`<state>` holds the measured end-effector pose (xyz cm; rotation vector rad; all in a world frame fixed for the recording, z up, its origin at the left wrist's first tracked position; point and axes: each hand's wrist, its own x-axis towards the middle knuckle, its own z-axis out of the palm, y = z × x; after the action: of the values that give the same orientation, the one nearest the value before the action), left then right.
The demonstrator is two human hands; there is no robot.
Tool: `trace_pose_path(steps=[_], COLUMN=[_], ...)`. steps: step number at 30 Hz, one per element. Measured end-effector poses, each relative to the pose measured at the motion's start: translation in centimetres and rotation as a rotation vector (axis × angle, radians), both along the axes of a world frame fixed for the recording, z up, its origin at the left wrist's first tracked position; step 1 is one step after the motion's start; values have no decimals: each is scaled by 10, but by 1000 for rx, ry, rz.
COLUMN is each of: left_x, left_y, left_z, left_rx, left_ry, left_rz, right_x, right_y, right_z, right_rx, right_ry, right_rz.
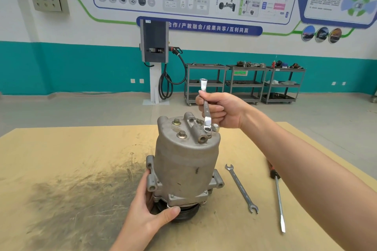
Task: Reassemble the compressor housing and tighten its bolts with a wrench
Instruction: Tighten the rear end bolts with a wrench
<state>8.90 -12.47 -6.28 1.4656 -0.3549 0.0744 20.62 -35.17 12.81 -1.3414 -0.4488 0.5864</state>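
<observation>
Left hand [149,208] grips the compressor's [183,161] near base at the middle of the surface [61,169]; right hand [220,111] clasps a ring wrench [205,108] above its top bolts [181,134].

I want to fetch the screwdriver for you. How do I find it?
Look at the tan table with the big grey compressor standing on it. Right of the compressor lie two long tools; the screwdriver is the outer one, with a dark red handle and flat tip, unlike the all-silver wrench beside it.
</observation>
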Motion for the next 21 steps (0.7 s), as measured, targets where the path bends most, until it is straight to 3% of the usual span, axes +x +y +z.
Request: trace_pose_path(steps=[9, 18, 21], left_x=[0, 3, 5], left_y=[1, 0, 0], left_z=[0, -7, -10], left_rx=[-12, -33, -52], left_ry=[38, 50, 54], left_rz=[-17, 15, 24], right_x=[-3, -57, -82], right_y=[4, -11, -13], right_z=[-9, -61, -72], right_rx=[48, 556, 554], right_ry=[72, -119, -274], right_rz=[-35, -549, -667])
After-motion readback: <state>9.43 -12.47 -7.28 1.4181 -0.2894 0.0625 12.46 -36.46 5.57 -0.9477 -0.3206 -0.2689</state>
